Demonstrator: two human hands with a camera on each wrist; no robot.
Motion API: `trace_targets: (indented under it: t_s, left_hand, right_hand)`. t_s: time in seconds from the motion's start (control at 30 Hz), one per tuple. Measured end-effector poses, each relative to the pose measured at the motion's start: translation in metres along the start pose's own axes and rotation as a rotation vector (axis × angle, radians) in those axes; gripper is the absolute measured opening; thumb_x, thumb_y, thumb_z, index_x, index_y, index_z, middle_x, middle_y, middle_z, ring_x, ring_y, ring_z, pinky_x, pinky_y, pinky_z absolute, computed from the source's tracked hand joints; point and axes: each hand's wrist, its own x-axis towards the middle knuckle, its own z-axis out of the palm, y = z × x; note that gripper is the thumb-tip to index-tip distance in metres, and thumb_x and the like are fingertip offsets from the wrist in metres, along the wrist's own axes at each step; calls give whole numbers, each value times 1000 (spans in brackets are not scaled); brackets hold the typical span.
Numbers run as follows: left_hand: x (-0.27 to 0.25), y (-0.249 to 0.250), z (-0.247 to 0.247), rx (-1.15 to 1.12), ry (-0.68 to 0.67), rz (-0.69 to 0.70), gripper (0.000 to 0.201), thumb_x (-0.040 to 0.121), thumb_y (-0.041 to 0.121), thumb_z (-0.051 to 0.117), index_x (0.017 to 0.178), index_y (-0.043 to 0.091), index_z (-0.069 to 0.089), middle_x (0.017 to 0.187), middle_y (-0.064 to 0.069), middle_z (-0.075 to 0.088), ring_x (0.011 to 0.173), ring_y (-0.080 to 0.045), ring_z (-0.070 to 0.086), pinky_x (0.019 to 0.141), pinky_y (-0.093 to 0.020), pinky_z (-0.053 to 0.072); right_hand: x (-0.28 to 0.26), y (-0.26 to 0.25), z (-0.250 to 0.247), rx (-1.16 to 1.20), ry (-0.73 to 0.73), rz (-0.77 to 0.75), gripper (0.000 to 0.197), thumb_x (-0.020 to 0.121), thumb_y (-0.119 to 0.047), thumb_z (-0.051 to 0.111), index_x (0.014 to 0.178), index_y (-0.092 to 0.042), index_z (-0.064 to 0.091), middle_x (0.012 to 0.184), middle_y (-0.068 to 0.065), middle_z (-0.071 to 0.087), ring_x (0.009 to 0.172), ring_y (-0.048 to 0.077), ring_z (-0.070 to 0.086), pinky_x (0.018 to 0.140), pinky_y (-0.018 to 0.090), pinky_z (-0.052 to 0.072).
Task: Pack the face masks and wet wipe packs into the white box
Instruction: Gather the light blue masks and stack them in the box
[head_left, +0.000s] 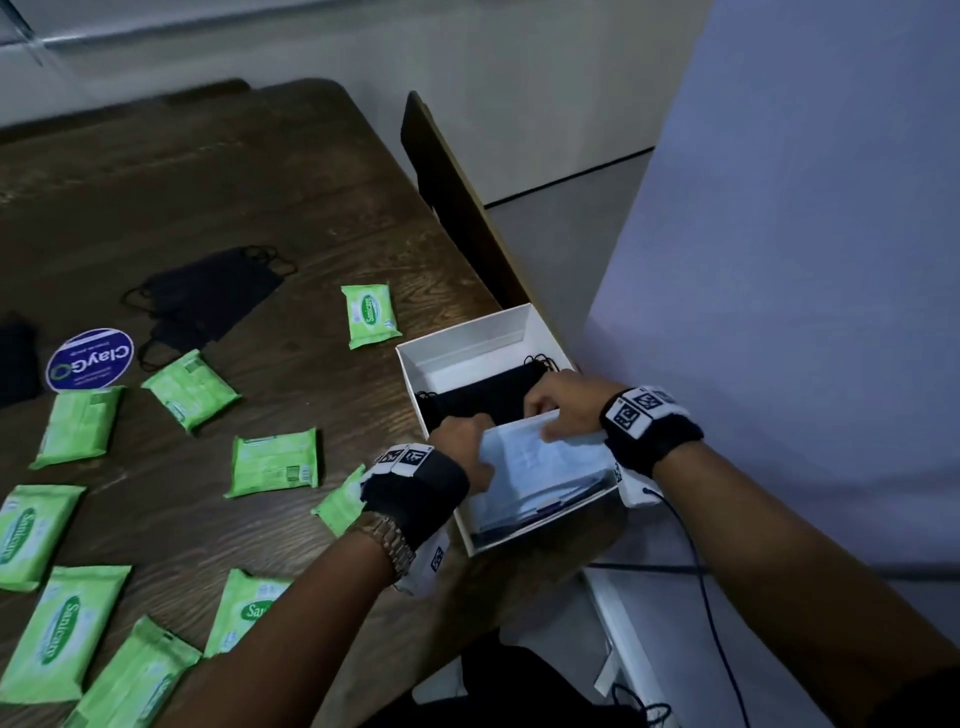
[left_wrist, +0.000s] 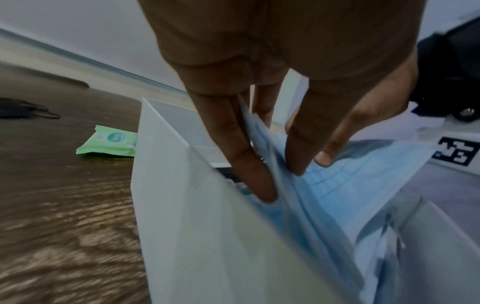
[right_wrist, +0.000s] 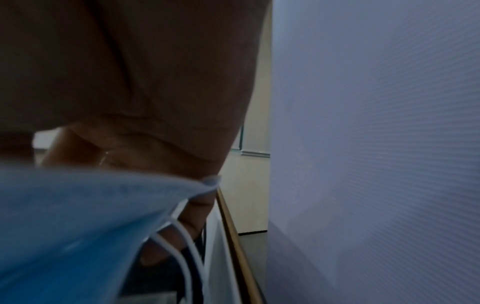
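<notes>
The white box (head_left: 464, 333) stands open at the table's right edge, with black face masks (head_left: 488, 396) lying in its far half. A stack of light blue face masks (head_left: 540, 465) tilts over the near half. My left hand (head_left: 462, 441) pinches the stack's left end and my right hand (head_left: 561, 408) grips its right end. In the left wrist view, the fingers (left_wrist: 249, 164) reach down inside the box wall (left_wrist: 182, 205) with the blue masks (left_wrist: 350, 181) between them. In the right wrist view, fingers (right_wrist: 193, 214) curl under the blue masks (right_wrist: 78, 216) and their white ear loops (right_wrist: 187, 246).
Several green wet wipe packs (head_left: 370, 315) lie scattered over the dark wooden table (head_left: 260, 182); one pack (left_wrist: 109, 144) lies beside the box. Loose black masks (head_left: 208, 301) and a round blue sticker (head_left: 89, 359) lie at left. A chair back (head_left: 457, 208) and a pale partition (head_left: 779, 260) stand at right.
</notes>
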Motion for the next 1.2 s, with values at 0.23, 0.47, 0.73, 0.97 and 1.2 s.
trace_targets:
  t_s: [0.23,0.47,0.73,0.97,1.2]
  left_hand:
    - [11,9,12,174,-76,-36,38,77,22,70,114,16,60,119,-6,53,105,-26,57,81,-30,49]
    - [2,-4,12,288,-2,-21,60,77,26,74,128,15,45,127,-7,38,117,-27,40,95,-41,44]
    - [3,-2,10,308,-87,21,53,79,8,69,126,11,43,125,-10,42,116,-28,44,86,-34,42]
    - [10,0,8,349,-175,50,56,80,21,73,129,13,46,126,-9,45,118,-28,47,83,-36,44]
    - [17,-4,5,254,-192,78,63,85,17,68,140,23,38,132,-8,52,115,-28,54,88,-34,46]
  right_hand:
    - [18,5,35,-85,7,64,36,68,-27,85,74,-35,51,93,-3,61,83,20,61,74,38,54]
    - [-19,14,32,91,317,91,48,83,-24,79,126,-17,59,130,2,58,118,20,54,99,34,46]
    - [-31,2,56,52,315,372,17,90,-7,62,105,-4,56,106,16,62,91,33,62,81,41,54]
    - [-25,3,66,-79,234,287,10,86,-5,64,93,-4,71,106,11,64,101,28,62,82,39,55]
    - [-29,-2,73,61,13,119,46,94,-17,64,139,-12,55,144,4,52,130,21,51,108,33,42]
